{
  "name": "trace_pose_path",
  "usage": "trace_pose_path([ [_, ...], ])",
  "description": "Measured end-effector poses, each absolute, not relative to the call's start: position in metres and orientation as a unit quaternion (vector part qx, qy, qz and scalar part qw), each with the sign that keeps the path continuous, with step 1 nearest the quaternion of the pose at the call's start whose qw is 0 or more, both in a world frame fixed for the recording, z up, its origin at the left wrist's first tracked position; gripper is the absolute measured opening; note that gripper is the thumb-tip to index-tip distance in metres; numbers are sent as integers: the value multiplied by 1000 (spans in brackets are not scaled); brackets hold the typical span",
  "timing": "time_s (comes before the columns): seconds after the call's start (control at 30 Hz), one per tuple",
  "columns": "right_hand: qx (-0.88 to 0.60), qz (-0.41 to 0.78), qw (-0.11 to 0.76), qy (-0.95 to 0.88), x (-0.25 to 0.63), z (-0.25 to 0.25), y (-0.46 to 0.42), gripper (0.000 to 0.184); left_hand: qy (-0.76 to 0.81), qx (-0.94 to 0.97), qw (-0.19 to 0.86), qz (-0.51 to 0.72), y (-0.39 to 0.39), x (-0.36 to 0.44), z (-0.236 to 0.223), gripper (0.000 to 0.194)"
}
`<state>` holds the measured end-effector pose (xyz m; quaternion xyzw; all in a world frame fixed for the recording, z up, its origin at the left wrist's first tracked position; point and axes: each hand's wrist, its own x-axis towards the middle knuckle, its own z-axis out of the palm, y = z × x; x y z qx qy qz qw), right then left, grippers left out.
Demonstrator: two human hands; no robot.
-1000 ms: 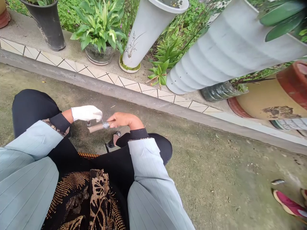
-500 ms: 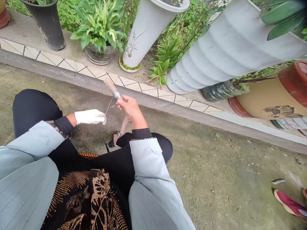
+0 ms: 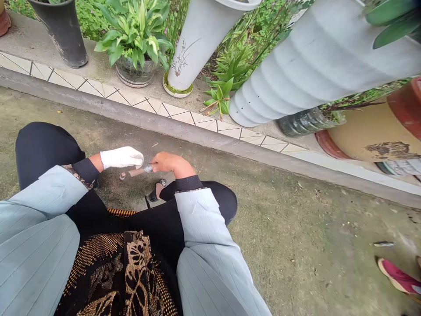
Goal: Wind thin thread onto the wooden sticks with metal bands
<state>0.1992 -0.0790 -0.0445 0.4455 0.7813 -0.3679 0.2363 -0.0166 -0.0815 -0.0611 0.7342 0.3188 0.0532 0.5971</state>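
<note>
My right hand (image 3: 167,163), bare, is closed round a brown wooden stick (image 3: 136,171) that lies level and points left, with a band of silvery wire (image 3: 148,167) wound round it near my fingers. My left hand (image 3: 121,157), in a white glove, sits just above the stick's free end with its fingers curled together; what it pinches is too thin to make out. Both hands hover over the concrete ground between my knees. A small dark tool (image 3: 154,193) lies on the ground below my right wrist.
A raised tiled kerb (image 3: 184,118) runs across ahead, lined with plant pots: a black pot (image 3: 62,30), a leafy green plant (image 3: 134,35), tall grey pots (image 3: 197,39) and a brown pot (image 3: 371,131). Another person's pink shoe (image 3: 396,276) shows at the lower right.
My right hand swung the stick up to point away, then brought it back down level, pointing left. My gloved left hand stayed almost in place.
</note>
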Motion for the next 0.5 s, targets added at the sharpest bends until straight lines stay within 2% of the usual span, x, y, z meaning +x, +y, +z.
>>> trace_pose_path([
  [0.1, 370, -500, 205, 756, 208, -36, -80, 13, 344, 716, 603, 69, -73, -24, -60, 33],
  [0.17, 330, -574, 144, 735, 215, -28, -80, 17, 354, 701, 614, 75, -68, -28, -61, 36],
  [0.23, 329, -629, 33, 704, 220, -21, -81, 23, 357, 690, 622, 93, -67, -29, -63, 40],
  [0.3, 362, -661, -125, 645, 223, -19, -81, 31, 349, 681, 633, 113, -69, -26, -67, 43],
  [0.4, 422, -635, -338, 552, 222, -27, -75, 38, 333, 684, 638, 120, -75, -20, -70, 43],
  [0.47, 489, -575, -376, 537, 219, -33, -68, 36, 322, 705, 624, 96, -79, -17, -66, 42],
  [0.5, 536, -530, -353, 554, 218, -36, -64, 32, 315, 716, 618, 80, -80, -15, -62, 42],
])
